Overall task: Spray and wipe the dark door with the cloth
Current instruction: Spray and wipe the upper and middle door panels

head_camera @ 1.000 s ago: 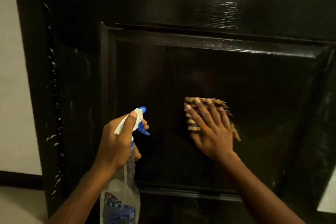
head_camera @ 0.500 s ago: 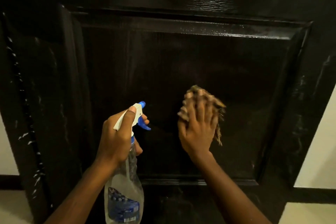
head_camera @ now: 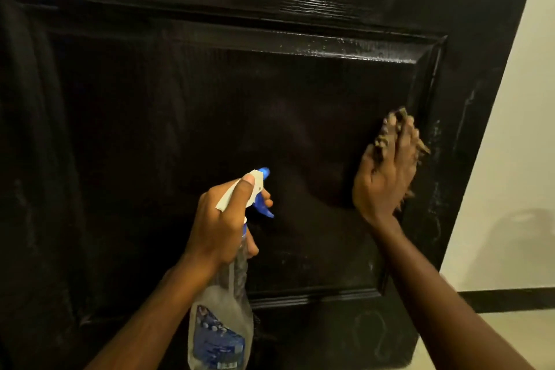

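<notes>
Door (head_camera: 150, 129), dark and glossy, fills the view, its recessed panel in front of both hands. Right hand (head_camera: 383, 177) presses the cloth (head_camera: 399, 114) flat against the panel's right edge, with straight fingers laid over it and pointing up. Left hand (head_camera: 222, 219) grips the bottle (head_camera: 219, 330) by its neck, thumb along the white head, a finger on the blue trigger, nozzle facing the panel. Pale wall (head_camera: 510, 159) shows right of the door.
</notes>
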